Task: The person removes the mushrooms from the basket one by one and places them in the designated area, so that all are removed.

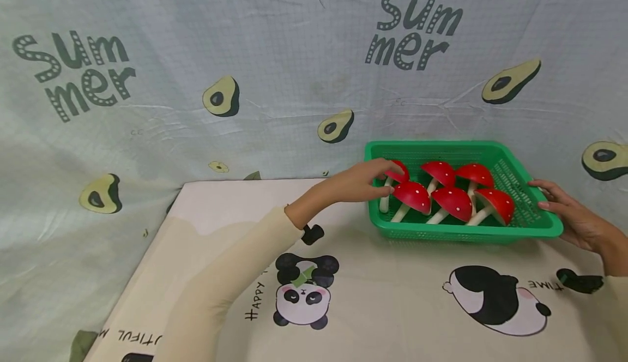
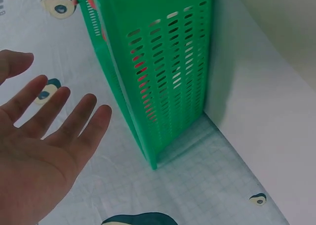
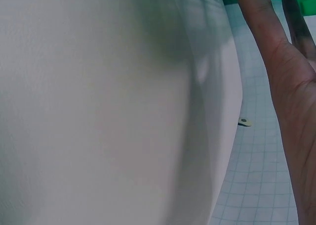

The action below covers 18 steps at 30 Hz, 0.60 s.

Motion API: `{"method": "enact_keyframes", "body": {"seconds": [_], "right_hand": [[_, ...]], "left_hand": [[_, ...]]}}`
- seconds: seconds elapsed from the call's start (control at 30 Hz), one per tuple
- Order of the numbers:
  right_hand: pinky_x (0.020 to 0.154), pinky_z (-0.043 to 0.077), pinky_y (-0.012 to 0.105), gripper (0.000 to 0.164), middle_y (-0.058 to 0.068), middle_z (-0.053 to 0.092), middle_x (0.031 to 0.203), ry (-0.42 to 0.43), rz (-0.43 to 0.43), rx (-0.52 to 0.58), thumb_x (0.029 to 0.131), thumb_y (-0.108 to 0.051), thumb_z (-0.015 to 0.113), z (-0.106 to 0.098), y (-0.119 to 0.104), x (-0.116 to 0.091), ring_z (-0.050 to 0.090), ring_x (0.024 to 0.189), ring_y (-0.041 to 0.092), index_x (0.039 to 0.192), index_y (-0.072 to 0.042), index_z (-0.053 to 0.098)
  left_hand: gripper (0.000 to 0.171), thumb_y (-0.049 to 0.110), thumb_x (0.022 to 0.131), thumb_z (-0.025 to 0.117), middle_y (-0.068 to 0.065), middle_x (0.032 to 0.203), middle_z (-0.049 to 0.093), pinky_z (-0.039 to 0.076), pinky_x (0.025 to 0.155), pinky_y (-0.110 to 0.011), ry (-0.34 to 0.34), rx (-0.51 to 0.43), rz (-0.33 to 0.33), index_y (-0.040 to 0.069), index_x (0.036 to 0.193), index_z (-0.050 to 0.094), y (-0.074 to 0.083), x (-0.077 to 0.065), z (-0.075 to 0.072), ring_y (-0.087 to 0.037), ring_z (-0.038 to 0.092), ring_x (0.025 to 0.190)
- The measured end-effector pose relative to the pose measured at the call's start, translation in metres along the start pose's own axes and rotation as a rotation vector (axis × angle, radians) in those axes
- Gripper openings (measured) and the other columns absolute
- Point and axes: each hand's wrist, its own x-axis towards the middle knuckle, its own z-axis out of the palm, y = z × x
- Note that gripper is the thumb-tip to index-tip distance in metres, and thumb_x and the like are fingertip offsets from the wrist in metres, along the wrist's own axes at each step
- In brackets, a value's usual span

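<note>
A green plastic basket (image 1: pixel 471 233) at the back right of the table holds several toy mushrooms (image 1: pixel 445 172) with white-spotted red caps and pale stems. Over its left end, my left hand (image 1: pixel 360 181) reaches in, fingertips overlapping the leftmost mushroom in the head view. That left hand (image 2: pixel 47 151) appears in the left wrist view with fingers spread and an empty palm, beside the basket's slotted wall (image 2: pixel 168 67). At the opposite end, my right hand (image 1: pixel 576 217) grips the right rim. In the right wrist view, the right hand (image 3: pixel 291 76) is partly cut off at the edge.
The table (image 1: pixel 387 296) has a pale cover printed with pandas and lettering. Close behind the basket hangs a whitish cloth (image 1: pixel 275 67) with avocado and "summer" prints, which also runs down along the table's left edge.
</note>
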Motion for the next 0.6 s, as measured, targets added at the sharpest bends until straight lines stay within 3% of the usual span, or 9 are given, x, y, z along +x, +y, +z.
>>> {"method": "enact_keyframes", "body": {"seconds": [0.13,0.27,0.4,0.6], "right_hand": [[0.070,0.062,0.038,0.052,-0.016,0.045,0.131,0.004,0.001,-0.027,0.108,0.002,0.028,0.000,0.000,0.000,0.070,0.098,0.016,0.145,-0.032,0.037],[0.069,0.062,0.037,0.051,-0.016,0.041,0.131,0.034,0.011,-0.058,0.109,0.000,0.030,0.000,0.000,-0.002,0.070,0.096,0.014,0.145,-0.034,0.036],[0.069,0.062,0.036,0.051,-0.015,0.039,0.132,0.032,0.001,-0.066,0.109,0.001,0.030,0.001,0.001,-0.001,0.070,0.096,0.014,0.146,-0.034,0.035],[0.069,0.062,0.036,0.051,-0.013,0.036,0.132,0.042,0.000,-0.100,0.109,-0.001,0.031,0.002,0.001,0.000,0.070,0.097,0.012,0.147,-0.034,0.034]], "left_hand": [[0.042,0.015,0.103,0.058,-0.007,0.144,0.052,0.046,0.101,-0.022,-0.027,-0.014,0.019,0.005,0.143,0.052,-0.002,0.013,-0.004,-0.020,0.050,0.132],[0.042,0.016,0.103,0.058,-0.008,0.144,0.052,0.045,0.105,-0.026,-0.073,-0.008,0.036,0.005,0.143,0.052,-0.007,0.028,-0.010,-0.024,0.046,0.135],[0.044,0.019,0.103,0.059,-0.006,0.145,0.053,0.042,0.109,-0.029,-0.102,0.026,0.010,0.006,0.144,0.051,-0.014,0.041,-0.015,-0.025,0.045,0.137],[0.048,0.025,0.101,0.064,-0.005,0.145,0.054,0.044,0.106,-0.026,-0.124,-0.036,-0.067,0.010,0.145,0.051,-0.018,0.053,-0.017,-0.024,0.045,0.138]]}}
